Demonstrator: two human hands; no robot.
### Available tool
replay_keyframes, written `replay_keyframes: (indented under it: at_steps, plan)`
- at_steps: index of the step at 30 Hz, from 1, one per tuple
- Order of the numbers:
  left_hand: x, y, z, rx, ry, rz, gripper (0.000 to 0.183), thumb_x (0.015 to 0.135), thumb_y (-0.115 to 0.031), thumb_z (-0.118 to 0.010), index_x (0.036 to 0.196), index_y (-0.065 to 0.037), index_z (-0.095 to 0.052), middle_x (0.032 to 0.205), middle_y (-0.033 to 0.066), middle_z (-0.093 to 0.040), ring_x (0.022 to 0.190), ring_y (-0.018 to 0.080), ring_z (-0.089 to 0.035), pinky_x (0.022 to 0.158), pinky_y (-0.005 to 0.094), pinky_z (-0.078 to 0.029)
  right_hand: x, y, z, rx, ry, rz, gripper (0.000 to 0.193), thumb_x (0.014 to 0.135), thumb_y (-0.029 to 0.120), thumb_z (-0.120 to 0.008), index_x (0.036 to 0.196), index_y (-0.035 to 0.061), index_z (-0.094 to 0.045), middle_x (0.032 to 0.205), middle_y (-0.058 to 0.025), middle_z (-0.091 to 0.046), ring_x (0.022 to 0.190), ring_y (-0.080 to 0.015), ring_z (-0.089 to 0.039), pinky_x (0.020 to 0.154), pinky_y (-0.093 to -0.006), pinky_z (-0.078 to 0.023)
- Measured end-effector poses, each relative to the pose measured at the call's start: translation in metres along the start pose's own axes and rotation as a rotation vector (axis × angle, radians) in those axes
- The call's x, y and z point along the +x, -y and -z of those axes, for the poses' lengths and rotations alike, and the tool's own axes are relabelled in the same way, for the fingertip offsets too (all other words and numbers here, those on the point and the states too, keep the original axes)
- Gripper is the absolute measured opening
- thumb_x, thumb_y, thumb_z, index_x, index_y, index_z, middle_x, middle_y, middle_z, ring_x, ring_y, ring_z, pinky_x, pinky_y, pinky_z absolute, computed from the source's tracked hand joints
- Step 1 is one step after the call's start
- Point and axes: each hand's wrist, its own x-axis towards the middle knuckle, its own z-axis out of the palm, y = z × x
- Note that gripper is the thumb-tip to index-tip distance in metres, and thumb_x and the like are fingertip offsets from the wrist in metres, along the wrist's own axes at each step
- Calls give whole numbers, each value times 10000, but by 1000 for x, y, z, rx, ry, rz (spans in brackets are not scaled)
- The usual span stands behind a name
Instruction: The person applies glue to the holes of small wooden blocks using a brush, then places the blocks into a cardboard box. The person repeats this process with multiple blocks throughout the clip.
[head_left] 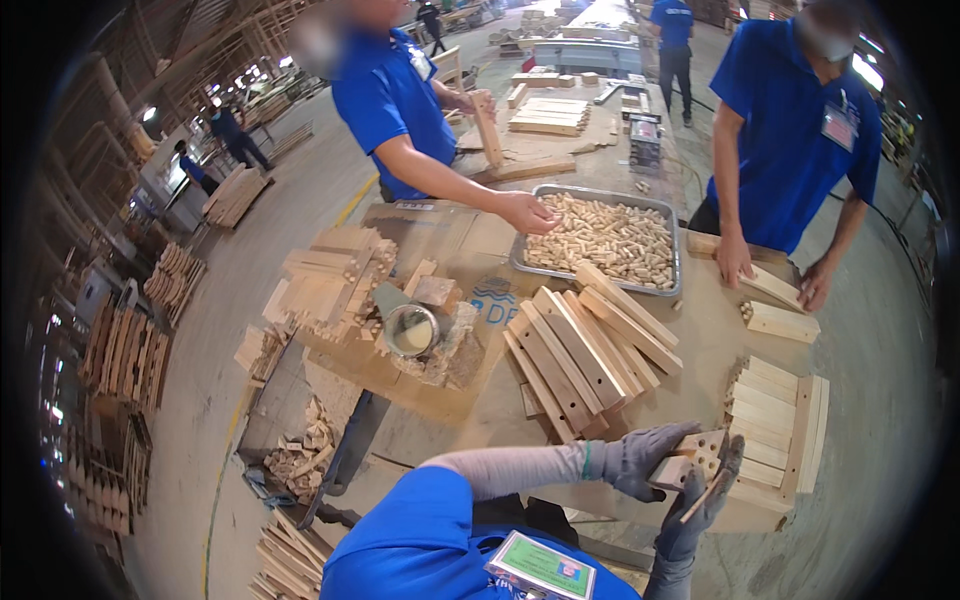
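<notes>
My gloved left hand (630, 463) and my gloved right hand (688, 522) hold a small bundle of wooden pieces (708, 447) between them, with round holes in the ends facing up. The left fingers grip its left side; the right hand closes on it from the right and below. A thin wooden strip (703, 497) lies against the right fingers. Just right of my hands is a neat stack of pale wooden pieces (765, 425). To the left, long drilled wooden slats (575, 350) lie fanned out on the table.
A metal tray (677, 245) of wooden dowels (605, 235) stands mid-table, a co-worker's hand (528, 213) over it. Another co-worker's hands (737, 258) touch blocks at right. Left are a cup of pale liquid (410, 330), stacked wood (335, 280) and a bin of offcuts (305, 450).
</notes>
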Motion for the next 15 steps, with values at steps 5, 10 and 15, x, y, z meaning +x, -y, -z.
replay_keyframes:
  at_steps: [5,10,15]
  plan:
    - [1,8,-19,-115,-89,-2,994,594,-300,-825,1390,9,-316,1224,190,-543,1085,354,-576,911,408,-473,0,-4,-12,102,-129,38,640,946,254,-510,1445,-45,-242,1453,-214,-342,1291,-294,-422,1041,-386,-385]
    - [-22,-37,-9,-179,-350,71,924,619,-287,-849,1351,5,-368,1181,161,-576,1063,305,-607,895,372,-491,7,102,-42,502,-177,-147,616,986,307,-422,1460,-21,-205,1442,-225,-356,1294,-323,-424,1062,-432,-391]
    - [-76,-61,31,-176,-582,111,890,668,-273,-846,1359,13,-363,1186,138,-596,1073,256,-617,923,353,-486,-7,151,-89,710,-97,-273,562,1027,359,-311,1450,-7,-256,1406,-209,-423,1274,-297,-452,1072,-413,-366]
